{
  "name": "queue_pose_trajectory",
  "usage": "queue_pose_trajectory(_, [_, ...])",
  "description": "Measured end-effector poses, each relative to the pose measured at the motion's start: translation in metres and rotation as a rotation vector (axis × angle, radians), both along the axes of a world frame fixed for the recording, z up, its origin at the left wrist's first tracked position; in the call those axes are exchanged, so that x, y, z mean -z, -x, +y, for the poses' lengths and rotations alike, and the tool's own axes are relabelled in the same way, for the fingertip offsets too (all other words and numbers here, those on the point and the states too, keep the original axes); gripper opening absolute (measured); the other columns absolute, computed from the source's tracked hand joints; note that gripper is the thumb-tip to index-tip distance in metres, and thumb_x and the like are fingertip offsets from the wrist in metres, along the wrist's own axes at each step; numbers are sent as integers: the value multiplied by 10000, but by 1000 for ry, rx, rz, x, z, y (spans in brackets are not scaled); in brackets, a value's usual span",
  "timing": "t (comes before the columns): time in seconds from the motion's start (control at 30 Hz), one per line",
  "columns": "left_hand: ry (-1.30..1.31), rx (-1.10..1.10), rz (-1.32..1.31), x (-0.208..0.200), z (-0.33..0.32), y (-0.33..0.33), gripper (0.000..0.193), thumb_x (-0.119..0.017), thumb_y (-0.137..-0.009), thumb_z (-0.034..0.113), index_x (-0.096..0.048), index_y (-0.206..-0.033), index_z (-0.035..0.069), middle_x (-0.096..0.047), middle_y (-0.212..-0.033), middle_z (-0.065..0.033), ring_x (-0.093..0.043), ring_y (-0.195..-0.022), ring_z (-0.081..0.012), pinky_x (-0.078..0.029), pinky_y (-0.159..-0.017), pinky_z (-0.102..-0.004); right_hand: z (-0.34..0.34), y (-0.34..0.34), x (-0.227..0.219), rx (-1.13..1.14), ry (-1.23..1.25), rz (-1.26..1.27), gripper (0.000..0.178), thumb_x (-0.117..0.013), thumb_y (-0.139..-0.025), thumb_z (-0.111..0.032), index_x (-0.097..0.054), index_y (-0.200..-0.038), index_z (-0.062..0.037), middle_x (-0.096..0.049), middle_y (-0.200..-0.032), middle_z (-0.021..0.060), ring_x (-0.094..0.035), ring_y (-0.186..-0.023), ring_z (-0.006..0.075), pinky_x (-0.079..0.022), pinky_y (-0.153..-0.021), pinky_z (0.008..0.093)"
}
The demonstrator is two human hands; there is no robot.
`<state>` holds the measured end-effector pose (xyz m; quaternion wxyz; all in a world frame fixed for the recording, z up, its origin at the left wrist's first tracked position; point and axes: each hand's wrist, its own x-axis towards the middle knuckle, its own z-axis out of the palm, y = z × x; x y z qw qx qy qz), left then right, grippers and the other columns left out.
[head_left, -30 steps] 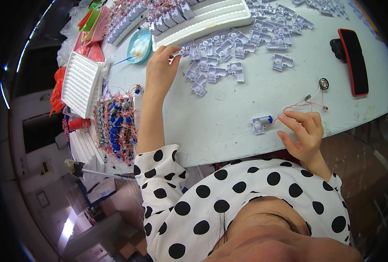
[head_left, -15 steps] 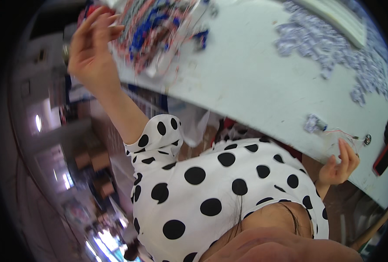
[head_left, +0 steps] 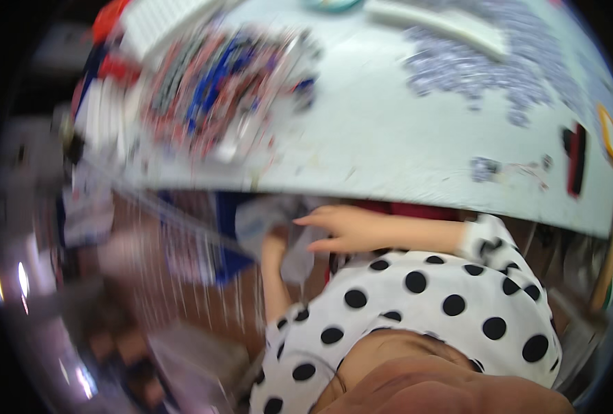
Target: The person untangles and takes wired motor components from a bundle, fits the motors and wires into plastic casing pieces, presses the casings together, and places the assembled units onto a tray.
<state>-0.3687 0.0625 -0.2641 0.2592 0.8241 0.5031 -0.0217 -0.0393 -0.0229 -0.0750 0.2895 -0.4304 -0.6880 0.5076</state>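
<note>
My right hand (head_left: pixel 348 228) reaches leftward across my front, below the table edge. Its fingers are stretched out, the thumb apart, with nothing between them. Beside its fingertips is my left hand (head_left: pixel 275 241), raised in front of a whitish plastic bag (head_left: pixel 296 265) under the table edge. Blur smears the left fingers, so whether they touch or hold the bag I cannot tell. On the table (head_left: pixel 368 138), to the right, lies a small silvery piece (head_left: pixel 484 169) with thin red wires (head_left: pixel 527 168) beside it.
Bundled red, grey and blue wires (head_left: pixel 210 90) cover the table's left part. A pile of small pale pieces (head_left: pixel 472 76) lies at the far right beside a white bar (head_left: pixel 444 31). A red-and-black object (head_left: pixel 577 162) and a yellow ring-shaped thing (head_left: pixel 610 138) lie rightmost.
My left hand has come down from beside the wire bundles to below the table edge. My right hand has left the small wired piece and swung left toward it. The view has turned.
</note>
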Motion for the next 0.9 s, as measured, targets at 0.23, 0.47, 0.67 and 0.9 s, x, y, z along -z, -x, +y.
queue_pose_trajectory(0.23, [241,-28,131,60,8,-4,342,-497,-936,263,-688,-1160,88,-647,-1216,-244,-584,-1169,-438,-472,-985,-501,107,107,169,405,-299,-544,616,-668,-854,-292,-539,-1370,18,-605,-1231,318,-643,-1092,419,-506,-936,491])
queue_pose_trajectory(0.47, [320,52,35,51,16,-62,346,-554,-902,209,-671,-1185,49,-655,-1198,-245,-611,-1147,-402,-491,-970,-465,76,170,223,491,236,-369,340,-522,-901,-216,-725,-968,48,-715,-855,254,-708,-849,429,-558,-793,499])
queue_pose_trajectory(0.67, [339,39,-32,38,3,-50,347,-565,-897,206,-671,-1186,47,-657,-1198,-239,-612,-1143,-396,-491,-971,-460,30,178,59,-15,171,-32,404,-500,-966,-289,-691,-1036,60,-711,-911,254,-696,-851,384,-528,-783,473])
queue_pose_trajectory(0.9, [349,217,-83,15,1,-104,349,-578,-891,203,-670,-1187,44,-658,-1198,-232,-615,-1139,-389,-491,-972,-454,17,142,-82,-191,336,370,491,-463,-1040,-399,-658,-1143,40,-700,-952,173,-632,-876,276,-494,-798,383])
